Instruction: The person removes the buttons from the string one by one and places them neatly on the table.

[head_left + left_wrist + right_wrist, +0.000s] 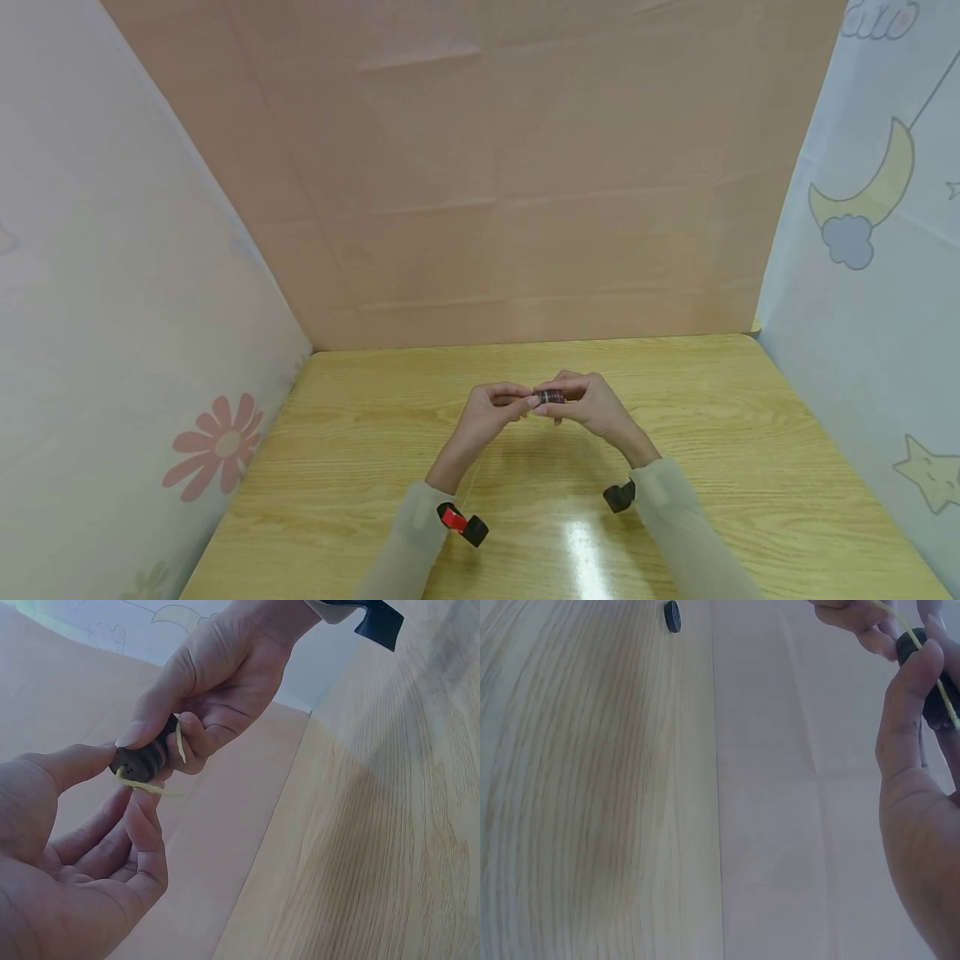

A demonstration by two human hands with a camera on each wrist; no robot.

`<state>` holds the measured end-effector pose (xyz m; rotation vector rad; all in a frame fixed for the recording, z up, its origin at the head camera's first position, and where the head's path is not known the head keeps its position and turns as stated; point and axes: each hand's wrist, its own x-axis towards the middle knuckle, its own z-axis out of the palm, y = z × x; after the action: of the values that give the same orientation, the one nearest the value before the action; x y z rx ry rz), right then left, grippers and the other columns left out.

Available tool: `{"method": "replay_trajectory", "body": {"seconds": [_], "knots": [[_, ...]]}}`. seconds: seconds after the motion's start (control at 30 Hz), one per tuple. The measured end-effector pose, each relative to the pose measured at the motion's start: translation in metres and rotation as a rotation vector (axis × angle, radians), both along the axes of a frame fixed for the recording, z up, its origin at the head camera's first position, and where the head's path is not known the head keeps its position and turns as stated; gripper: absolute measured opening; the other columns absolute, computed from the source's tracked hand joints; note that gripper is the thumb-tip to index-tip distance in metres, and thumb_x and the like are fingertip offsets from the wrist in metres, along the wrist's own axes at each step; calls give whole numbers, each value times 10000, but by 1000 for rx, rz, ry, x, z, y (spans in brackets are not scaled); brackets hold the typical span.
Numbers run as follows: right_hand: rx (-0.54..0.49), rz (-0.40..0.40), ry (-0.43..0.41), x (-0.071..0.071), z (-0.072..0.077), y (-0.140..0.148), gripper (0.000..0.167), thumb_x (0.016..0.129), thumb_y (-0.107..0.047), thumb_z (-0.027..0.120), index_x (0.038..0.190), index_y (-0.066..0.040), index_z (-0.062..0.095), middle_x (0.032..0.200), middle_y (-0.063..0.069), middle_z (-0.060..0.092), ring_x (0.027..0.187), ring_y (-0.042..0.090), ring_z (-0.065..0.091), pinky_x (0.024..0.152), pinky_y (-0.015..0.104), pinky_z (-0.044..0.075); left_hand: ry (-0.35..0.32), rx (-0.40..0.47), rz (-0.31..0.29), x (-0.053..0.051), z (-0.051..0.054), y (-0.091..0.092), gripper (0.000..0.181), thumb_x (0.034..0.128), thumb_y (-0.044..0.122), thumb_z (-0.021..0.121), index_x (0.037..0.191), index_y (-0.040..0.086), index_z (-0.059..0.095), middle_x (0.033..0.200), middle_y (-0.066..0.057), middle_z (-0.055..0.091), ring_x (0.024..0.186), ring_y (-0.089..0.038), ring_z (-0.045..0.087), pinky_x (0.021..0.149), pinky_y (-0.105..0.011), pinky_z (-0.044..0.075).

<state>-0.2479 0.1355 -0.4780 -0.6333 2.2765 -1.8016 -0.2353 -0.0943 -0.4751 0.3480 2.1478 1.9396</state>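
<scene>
Both hands meet above the table around a short stack of dark buttons (pixel 551 397). In the left wrist view, the end button shows small holes, and a yellow string (pixel 152 788) comes out of it; another piece of string hangs at the far end. My right hand (pixel 597 408) grips the stack between thumb and fingers. With thumb and fingertips, my left hand (pixel 483 421) pinches the near end of the stack. The right wrist view shows the stack (pixel 937 705) partly behind a thumb, with yellow string across it.
A single black disc (pixel 673 616) stands or lies on the wooden table (pixel 600 787) in the right wrist view. A plain backdrop (pixel 495 208) rises behind the table (pixel 337 450). Patterned walls flank it left (pixel 112 292) and right (pixel 847 333).
</scene>
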Motion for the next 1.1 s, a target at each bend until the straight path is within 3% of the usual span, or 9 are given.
{"method": "replay_trajectory", "body": {"seconds": [0.23, 0.37, 0.53, 0.73, 0.97, 1.1], "knots": [[22, -19, -5, -1, -1, 2, 292, 911, -240, 843, 1188, -156, 807, 1014, 65, 700, 787, 288, 695, 726, 416, 628, -29, -5, 14, 1, 1, -3, 272, 980, 306, 766, 1154, 99, 786, 1136, -84, 780, 993, -237, 720, 939, -392, 604], [16, -18, -13, -1, -1, 2, 321, 914, -243, 840, 1208, -123, 795, 1010, 78, 691, 801, 356, 686, 740, 428, 631, -39, -21, 23, 2, 0, -6, 341, 965, 356, 777, 1216, 125, 768, 1142, -79, 783, 1085, -332, 718, 997, -480, 589], [15, -15, -3, 0, -1, 1, 376, 920, -233, 832, 1240, -48, 768, 998, 91, 686, 795, 404, 683, 744, 440, 628, -17, -44, -1, 3, -3, -11, 455, 987, 384, 748, 1315, 69, 727, 1267, -85, 753, 1138, -236, 718, 1089, -573, 524], [28, -6, 15, 0, -1, 1, 372, 935, -230, 816, 1255, -47, 762, 1002, 108, 686, 746, 282, 693, 718, 407, 619, -11, -79, -15, 4, -5, -15, 458, 1008, 374, 721, 1337, 57, 711, 1314, -71, 736, 1204, -273, 700, 1097, -560, 522], [51, -34, 25, 0, -2, 3, 317, 929, -251, 822, 1227, -147, 790, 999, 94, 695, 730, 243, 686, 701, 389, 603, 2, -94, -18, 1, -10, -16, 362, 1020, 348, 705, 1295, 114, 741, 1236, -90, 769, 1051, -181, 711, 1038, -581, 541], [40, -25, 28, 0, -2, 3, 306, 936, -234, 815, 1224, -136, 791, 1000, 103, 692, 733, 234, 685, 702, 403, 607, -2, -98, -13, 0, -12, -17, 337, 1024, 335, 700, 1294, 138, 741, 1245, -89, 765, 1046, -172, 707, 1029, -579, 543]]}}
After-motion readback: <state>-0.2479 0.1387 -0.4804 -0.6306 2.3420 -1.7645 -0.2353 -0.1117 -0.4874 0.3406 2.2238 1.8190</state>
